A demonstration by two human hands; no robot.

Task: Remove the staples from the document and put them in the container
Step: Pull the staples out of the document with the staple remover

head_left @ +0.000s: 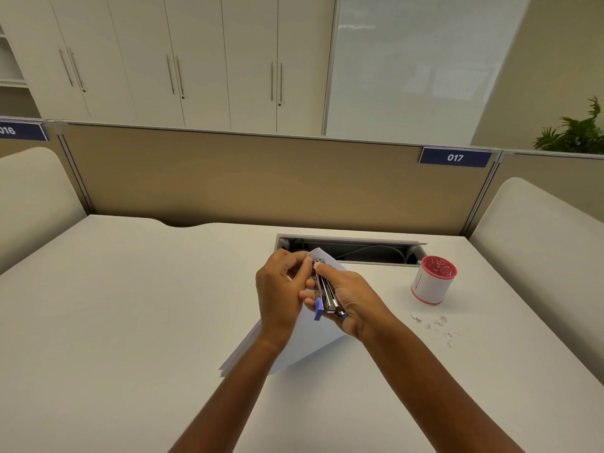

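The document [313,341], a thin stack of white sheets, is lifted off the table [130,305] at its far corner while its near edge trails down to the surface. At that raised corner the left hand [281,289] pinches the paper between thumb and curled fingers, and the right hand [353,299] is wrapped round a metal staple remover [327,295] with blue tabs, its nose laid against the corner. The staple itself is too small to make out, so I cannot tell whether the tool has bitten under it. The step in hand looks like prying out a corner staple. To do it well, the left pinch should sit just beside the staple so the sheets stay taut, and the tool should lever gently instead of yanking, or the paper may tear. To the right stands the red container [433,279] with a white label, staples showing inside it. Loose staples [438,325] lie scattered on the table near its base, so those likely need gathering too. Behind the hands is an open cable slot [353,250] in the desk.
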